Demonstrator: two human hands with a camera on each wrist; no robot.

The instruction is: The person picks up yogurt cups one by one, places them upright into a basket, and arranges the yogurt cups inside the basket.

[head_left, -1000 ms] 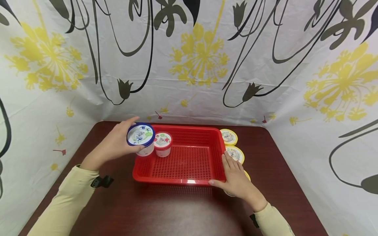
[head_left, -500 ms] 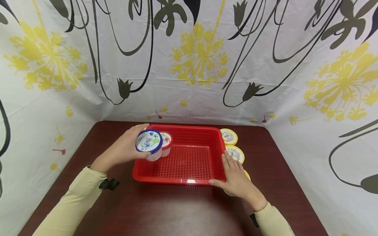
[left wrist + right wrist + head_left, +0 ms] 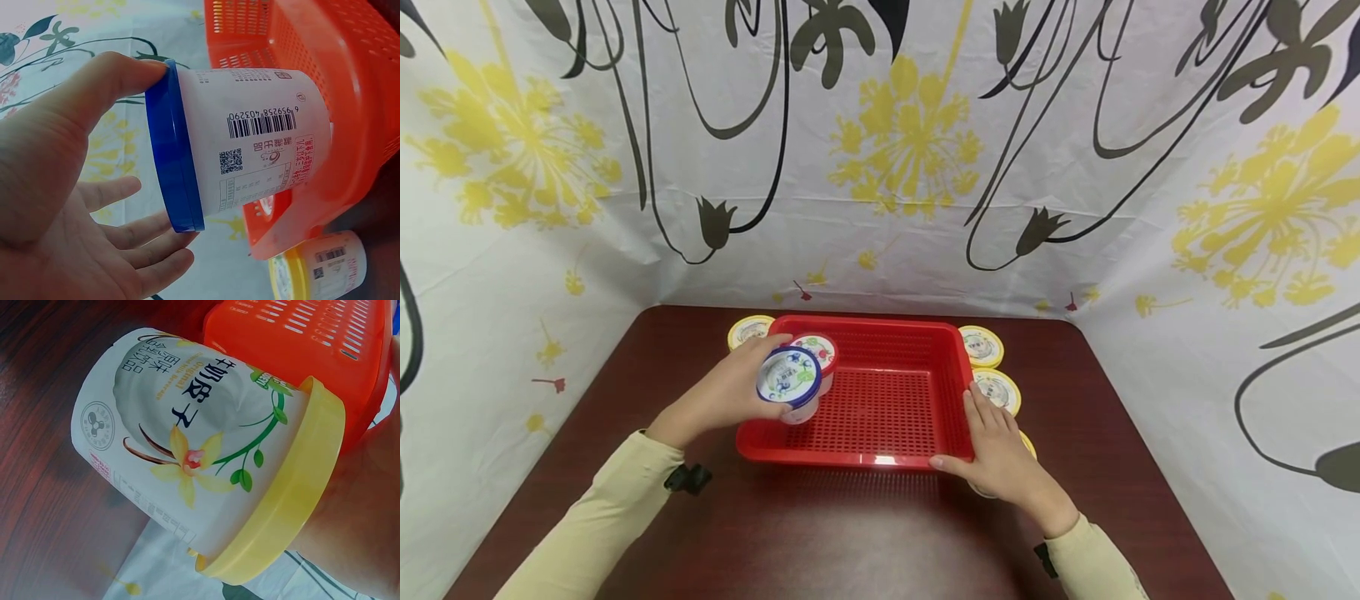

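My left hand holds a white tub with a blue lid by the lid's edge, over the left part of a red plastic basket. In the left wrist view the blue-lidded tub shows a barcode, and thumb and fingers lie on opposite sides of its lid. Just behind it a red-lidded tub stands inside the basket, partly covered. The right hand rests on the basket's right rim near the front corner, fingers lying straight along it. How low the blue-lidded tub's base is cannot be told.
Outside the basket's right side stand yellow-lidded tubs, one partly under my right hand; the right wrist view shows a yellow-lidded tub close up. Another yellow-lidded tub stands at the back left. A patterned cloth surrounds the dark table.
My left hand has carried the blue-lidded tub right and toward the front, from the basket's left edge to over its inside. The back-left yellow lid has come into view. The right hand stays put.
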